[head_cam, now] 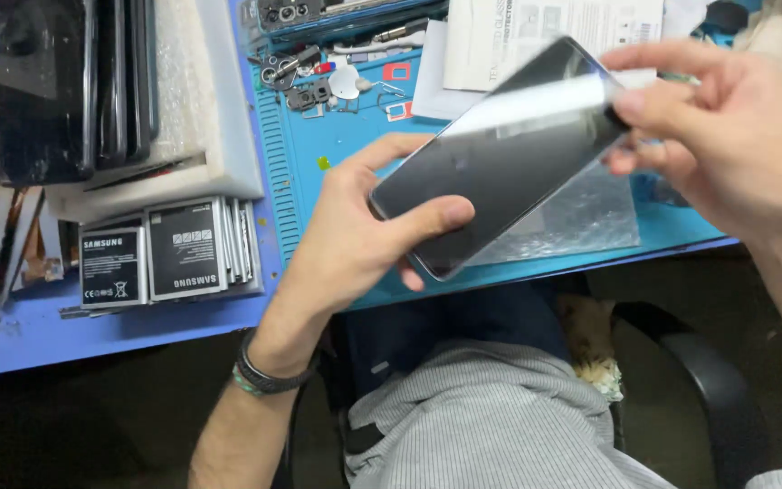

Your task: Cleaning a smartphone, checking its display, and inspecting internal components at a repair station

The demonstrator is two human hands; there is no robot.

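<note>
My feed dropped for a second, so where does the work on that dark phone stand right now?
Done: the clear wrapper lies flat on the blue mat. In hand: the left hand grips the dark phone by its lower end, and the right hand pinches its top corner, where a pale film crosses the glass. Left: whether that film is seated cannot be told.

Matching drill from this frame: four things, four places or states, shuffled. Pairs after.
1. phone
2. battery packs
3. wristband
4. clear plastic sheet

a. on the left wrist
b. flat on the blue mat
c. stacked at the desk's left
d. held between left hand and right hand

Pairs: 1-d, 2-c, 3-a, 4-b
</note>
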